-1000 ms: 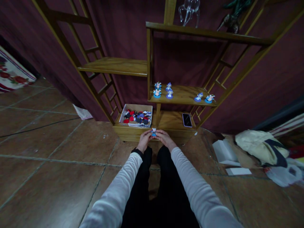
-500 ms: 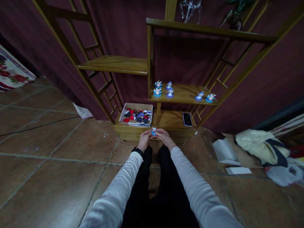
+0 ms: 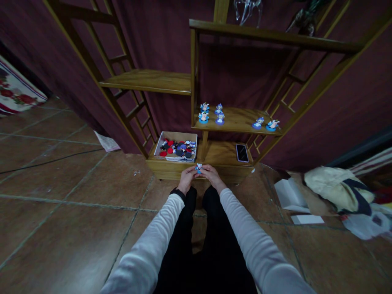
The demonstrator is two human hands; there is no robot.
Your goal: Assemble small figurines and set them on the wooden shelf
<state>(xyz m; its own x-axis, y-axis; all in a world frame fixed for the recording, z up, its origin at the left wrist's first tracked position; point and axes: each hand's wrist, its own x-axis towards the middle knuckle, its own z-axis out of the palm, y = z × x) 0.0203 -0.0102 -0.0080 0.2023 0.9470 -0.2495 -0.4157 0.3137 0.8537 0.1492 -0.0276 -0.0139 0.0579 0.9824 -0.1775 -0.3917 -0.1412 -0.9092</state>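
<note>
From where I stand, I can see a tiny cartoon figurine [image 3: 199, 168] held upright in front of the lower edge of the wooden display shelf [image 3: 171, 174], just above the person's knees. It has a whitish head, a blue body with darker touches, and a blue base; the face is too small to make out. The left hand [image 3: 187, 179], with a black band [image 3: 178, 193] at its wrist, pinches it from one side, fingers curled in and nearly closed. The right hand [image 3: 213, 177] does the same from the other side, so both fingertips meet around the little thing.

Near the left hand, a cardboard box [image 3: 157, 153] holds a jumble of figures [image 3: 179, 149] with red, black and purple round bases. A phone [image 3: 242, 153] lies on the bottom level to the right. On the level above stand three blue-based figures [image 3: 203, 118] and three purple-based figures [image 3: 219, 119], four grouped at the left end and two at the right.
</note>
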